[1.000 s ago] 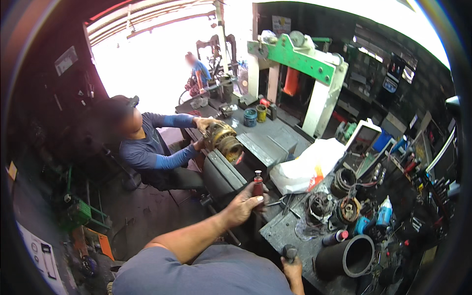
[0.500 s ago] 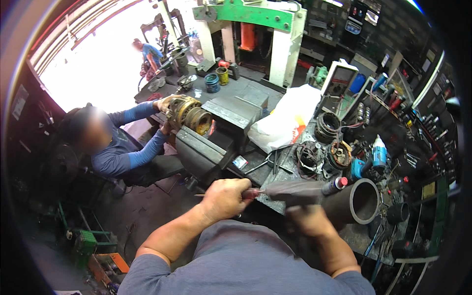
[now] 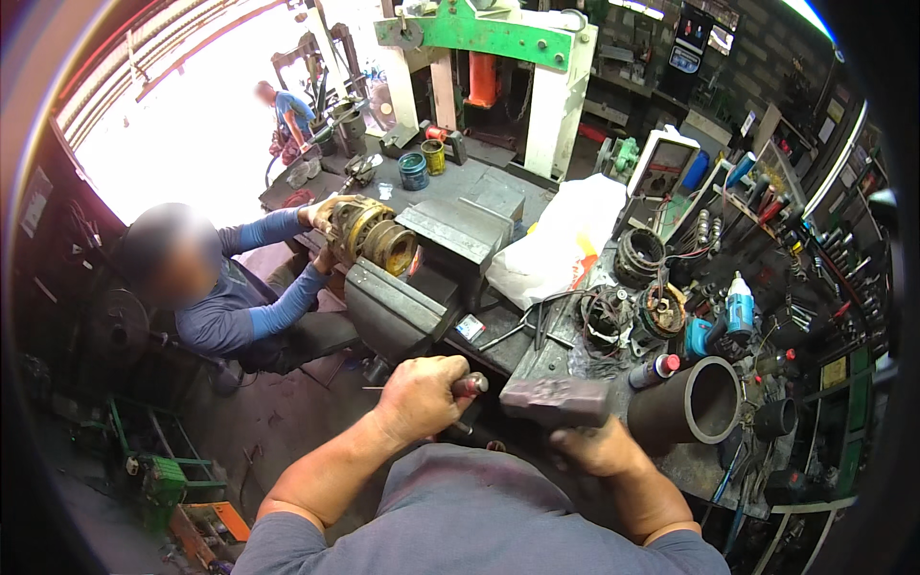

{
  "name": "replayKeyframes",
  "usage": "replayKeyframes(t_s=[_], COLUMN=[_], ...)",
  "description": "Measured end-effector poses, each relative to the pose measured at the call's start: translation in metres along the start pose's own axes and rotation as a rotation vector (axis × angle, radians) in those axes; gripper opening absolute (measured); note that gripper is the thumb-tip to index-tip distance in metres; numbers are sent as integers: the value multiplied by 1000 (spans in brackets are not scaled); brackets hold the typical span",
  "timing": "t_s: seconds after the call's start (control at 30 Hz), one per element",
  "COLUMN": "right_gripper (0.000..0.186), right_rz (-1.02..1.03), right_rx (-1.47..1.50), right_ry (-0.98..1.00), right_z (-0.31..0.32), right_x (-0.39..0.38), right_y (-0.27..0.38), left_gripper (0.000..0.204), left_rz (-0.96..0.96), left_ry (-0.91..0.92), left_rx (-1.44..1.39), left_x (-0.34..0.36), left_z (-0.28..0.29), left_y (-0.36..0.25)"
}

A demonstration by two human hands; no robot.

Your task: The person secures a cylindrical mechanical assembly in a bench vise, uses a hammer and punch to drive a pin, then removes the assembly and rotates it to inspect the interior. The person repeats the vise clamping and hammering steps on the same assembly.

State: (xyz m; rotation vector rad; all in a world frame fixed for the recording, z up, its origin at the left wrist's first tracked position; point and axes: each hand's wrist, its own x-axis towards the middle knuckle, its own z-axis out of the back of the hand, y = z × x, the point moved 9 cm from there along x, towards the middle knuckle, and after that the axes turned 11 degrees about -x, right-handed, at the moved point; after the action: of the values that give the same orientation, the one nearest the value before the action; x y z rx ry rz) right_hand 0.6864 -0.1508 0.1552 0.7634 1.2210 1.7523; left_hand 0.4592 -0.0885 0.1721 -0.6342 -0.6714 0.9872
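Observation:
My left hand [image 3: 417, 393] is closed around a red-handled tool [image 3: 470, 385], held sideways with a thin shaft sticking out leftward. Facing it, my right hand [image 3: 589, 443] grips a heavy hammer [image 3: 554, 398], its dark head close to the tool's handle end. Beyond them stands a large bench vise [image 3: 398, 302]. A co-worker [image 3: 244, 316] in a blue top holds a yellowish, greasy cylindrical assembly [image 3: 364, 230] with both hands at the vise's far jaw area.
A green-and-white press frame [image 3: 489, 36] rises behind. On the bench [image 3: 479, 168] are tins [image 3: 413, 171], a white plastic bag [image 3: 546, 249], stripped motor parts [image 3: 659, 309], a cyan power tool [image 3: 739, 307] and a thick pipe [image 3: 685, 402]. Another person [image 3: 292, 120] is in the bright opening.
My left hand has lowered and turned the tool from upright to sideways. My right hand has brought the hammer up from the lower right toward it. The view has also shifted.

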Motion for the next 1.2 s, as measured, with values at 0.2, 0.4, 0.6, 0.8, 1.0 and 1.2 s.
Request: replayKeyframes(t_s=[0.2,0.4,0.6,0.8,1.0,1.2], right_gripper=[49,51,45,49,44,39], right_rz=[-106,-215,-133,197,-123,58], right_rx=[807,474,552,196,301,172], right_ry=[-134,69,69,-129,-90,-74], right_z=[25,-9,2,27,24,19], right_x=[-5,4,20,21,8,1], right_y=[-10,-35,-23,6,-39,-64], left_gripper=[25,26,22,23,15,31], left_rz=[20,67,76,109,-95,-44], left_ry=[8,24,172,179,375,417], left_rx=[68,173,165,213,120,151], left_x=[-5,11,20,34,45,47], left_z=[7,6,-16,-8,-63,-59], left_y=[3,0,-6,-4,-28,-31])
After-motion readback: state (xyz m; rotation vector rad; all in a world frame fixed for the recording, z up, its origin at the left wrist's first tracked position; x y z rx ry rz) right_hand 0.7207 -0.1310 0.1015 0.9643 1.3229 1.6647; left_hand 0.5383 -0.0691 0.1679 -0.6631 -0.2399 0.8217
